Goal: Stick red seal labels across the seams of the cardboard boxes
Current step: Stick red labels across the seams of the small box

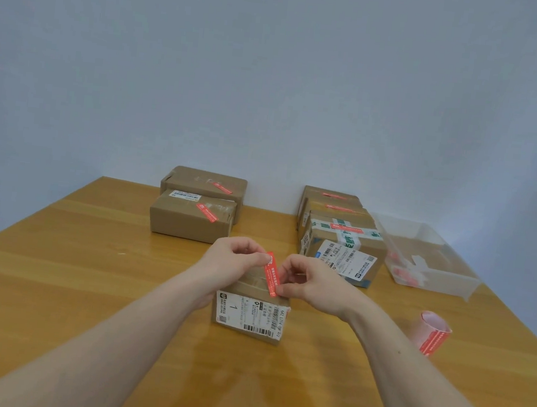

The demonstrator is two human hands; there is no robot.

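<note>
A wooden table is filling the lower half of the view, butting against a pale wall. On its far right a clear plastic tub is sitting with red and white scraps inside. At the back left two cardboard boxes are lying one behind the other, the rear box and the front box, each wearing a red seal on top. At the back right three more are lining up in a row: the taped box with green-and-white tape and a white shipping label is standing nearest, and the two sealed boxes behind it are showing red seals on their lids. In the middle, nearest the person, a small cardboard box with a white shipping label on its near face is sitting under both hands. The left hand is pinching the upper end of a red seal label, while the right hand is pinching the lower end, so the strip is stretching between them just above the box top; whether it is touching the cardboard I cannot tell. Near the right edge a roll of red labels is standing on the table, well apart from the hands
</note>
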